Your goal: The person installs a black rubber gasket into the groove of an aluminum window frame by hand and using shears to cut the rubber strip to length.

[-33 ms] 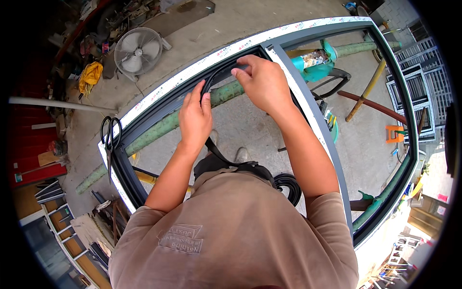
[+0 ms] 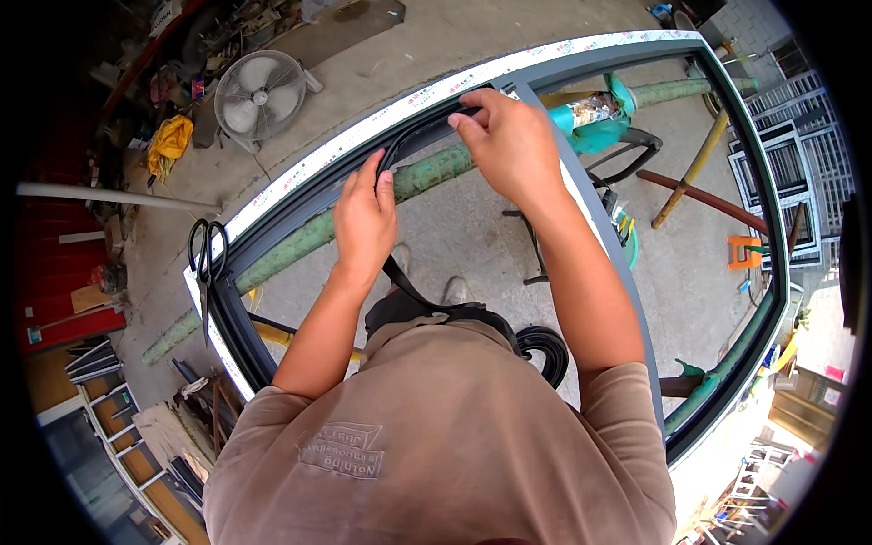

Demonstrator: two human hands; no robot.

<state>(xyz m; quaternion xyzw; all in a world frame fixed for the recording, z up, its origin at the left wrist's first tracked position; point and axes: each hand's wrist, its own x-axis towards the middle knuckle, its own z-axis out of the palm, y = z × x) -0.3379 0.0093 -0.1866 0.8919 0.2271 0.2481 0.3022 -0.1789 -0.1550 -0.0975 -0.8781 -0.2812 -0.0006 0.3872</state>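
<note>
A large dark grey window frame (image 2: pixel 427 97) with white protective film on its outer faces lies in front of me. My left hand (image 2: pixel 365 222) has its thumb and fingers around a black rubber sealing strip (image 2: pixel 406 283) beside the far bar. The strip hangs from that hand toward my waist. Its other part arcs along the bar's inner edge to my right hand (image 2: pixel 510 150), whose bent fingers close on it near the corner with the dividing bar (image 2: pixel 590 195). Black-handled scissors (image 2: pixel 208 259) rest over the frame's left corner.
Green-wrapped poles (image 2: pixel 422 180) run beneath the frame. A coil of black strip (image 2: pixel 545 352) is by my right side. Beyond the frame stand a floor fan (image 2: pixel 261 97) and a yellow bag (image 2: pixel 170 145). An orange stool (image 2: pixel 745 252) is at right, near leaning white frames (image 2: pixel 783 182).
My right hand has shifted slightly right and up along the far bar toward the dividing bar. My left hand has moved slightly left, still holding the strip.
</note>
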